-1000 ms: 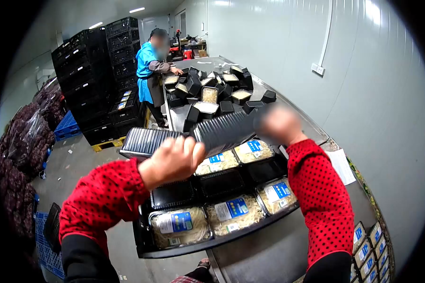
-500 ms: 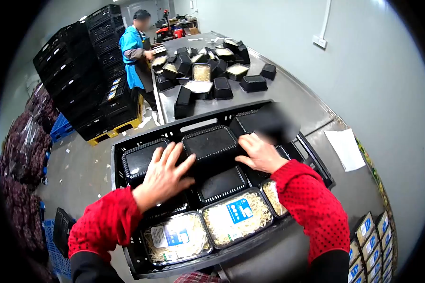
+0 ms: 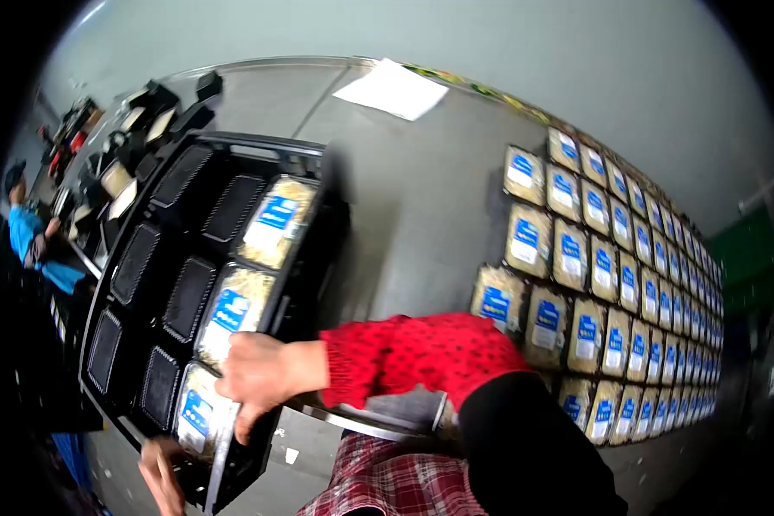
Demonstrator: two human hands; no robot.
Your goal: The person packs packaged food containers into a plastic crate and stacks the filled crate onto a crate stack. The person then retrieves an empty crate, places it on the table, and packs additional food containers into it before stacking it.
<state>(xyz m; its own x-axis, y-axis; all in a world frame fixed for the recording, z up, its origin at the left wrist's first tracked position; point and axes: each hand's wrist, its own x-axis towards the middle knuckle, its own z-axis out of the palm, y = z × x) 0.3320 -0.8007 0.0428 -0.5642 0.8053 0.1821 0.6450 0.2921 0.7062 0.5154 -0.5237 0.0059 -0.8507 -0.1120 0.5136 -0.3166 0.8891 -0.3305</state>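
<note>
The right hand (image 3: pixel 261 377) has moved from the black trays (image 3: pixel 189 298) to curl over the crate's rim (image 3: pixel 222 456), the left hand (image 3: pixel 161 476), grip unclear, to its end, shifting handling to the crate.

The right arm (image 3: pixel 456 361) enters from the lower right in a black sleeve (image 3: pixel 533 447), then runs leftward across the front of the body, its forearm wrapped in a red, black-dotted oversleeve (image 3: pixel 404 357). Beyond the gathered cuff the wrist is bare, and the right hand (image 3: pixel 262 374) has its fingers curled in — thumb pointing downward. The left hand (image 3: pixel 161 473) sits lower and farther left, fingers bent, slightly blurred — its forearm hidden.
</note>
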